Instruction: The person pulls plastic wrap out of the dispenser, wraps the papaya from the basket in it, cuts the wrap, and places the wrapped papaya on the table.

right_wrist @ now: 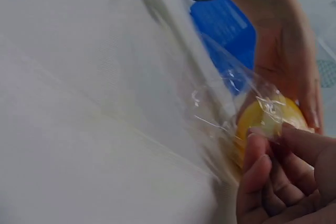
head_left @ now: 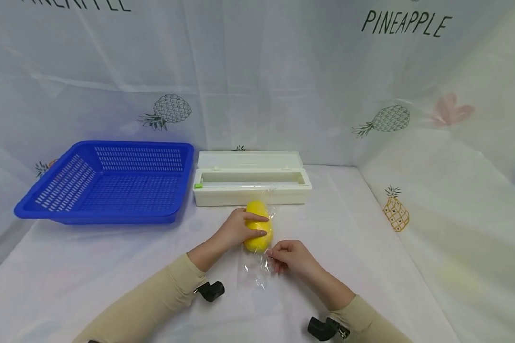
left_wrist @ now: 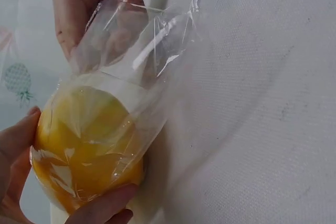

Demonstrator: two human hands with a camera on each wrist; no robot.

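A smooth, oblong yellow fruit (head_left: 258, 227) with clear plastic wrap around it is in front of the white box in the head view. My left hand (head_left: 239, 227) grips it from the left, fingers across its top. Loose plastic wrap (left_wrist: 152, 40) sticks out past the fruit's near end, crinkled and shiny. My right hand (head_left: 293, 257) pinches an edge of this wrap between thumb and fingertips, just beside the fruit. In the right wrist view the pinching fingertips (right_wrist: 257, 137) overlap the yellow fruit.
Behind the fruit stands a white plastic wrap dispenser (head_left: 253, 196), its lid raised and a green slider (head_left: 198, 186) at its left end. A blue basket (head_left: 171, 216) sits to the left. White cloth covers the table (head_left: 352, 267), and a pineapple-print curtain (head_left: 257, 71) hangs behind.
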